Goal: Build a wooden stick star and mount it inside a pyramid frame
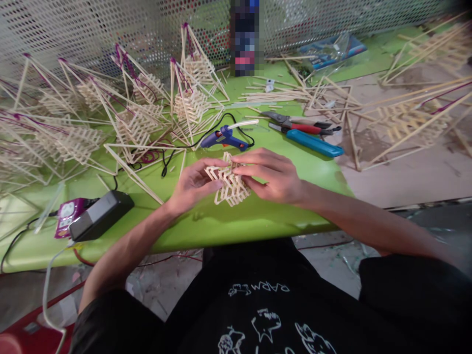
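Note:
A small stacked lattice of pale wooden sticks rests on the green table in front of me. My left hand grips its left side, fingers curled around the sticks. Over the top and right side of the lattice, my right hand presses down with fingers together. A blue glue gun lies just behind the hands, its black cord trailing left.
Several finished stick frames with purple thread crowd the left and back. Red-handled pliers and a blue cutter lie at right. A black power adapter and purple power strip sit at left. Perforated metal screen behind.

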A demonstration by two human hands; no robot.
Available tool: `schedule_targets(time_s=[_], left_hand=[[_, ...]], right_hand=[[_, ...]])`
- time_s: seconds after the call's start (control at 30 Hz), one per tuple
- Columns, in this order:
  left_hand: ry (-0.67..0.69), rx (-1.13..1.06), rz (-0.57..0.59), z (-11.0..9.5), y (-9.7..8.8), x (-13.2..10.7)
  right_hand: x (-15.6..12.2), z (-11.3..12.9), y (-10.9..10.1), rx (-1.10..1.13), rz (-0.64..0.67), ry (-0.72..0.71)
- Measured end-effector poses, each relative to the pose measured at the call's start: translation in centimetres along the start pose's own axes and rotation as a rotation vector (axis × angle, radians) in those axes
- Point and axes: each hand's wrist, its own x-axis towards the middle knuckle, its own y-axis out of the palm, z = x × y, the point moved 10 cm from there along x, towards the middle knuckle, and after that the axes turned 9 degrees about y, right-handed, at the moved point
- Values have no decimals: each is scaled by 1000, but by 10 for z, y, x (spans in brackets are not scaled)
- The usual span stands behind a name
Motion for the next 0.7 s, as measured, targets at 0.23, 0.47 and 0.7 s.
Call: schedule_targets(time_s=[0.23,0.47,0.7], left_hand=[[-28,-58,-26,7,0,-3],[-95,-91,-54,17,-3,-8],[-116,-102,-42,23,-4,-10]], right_hand=[[0,2,1,-4,-3,-13],[-1,2,1,-11,-6,-23],[0,2,1,-25,7,-22]])
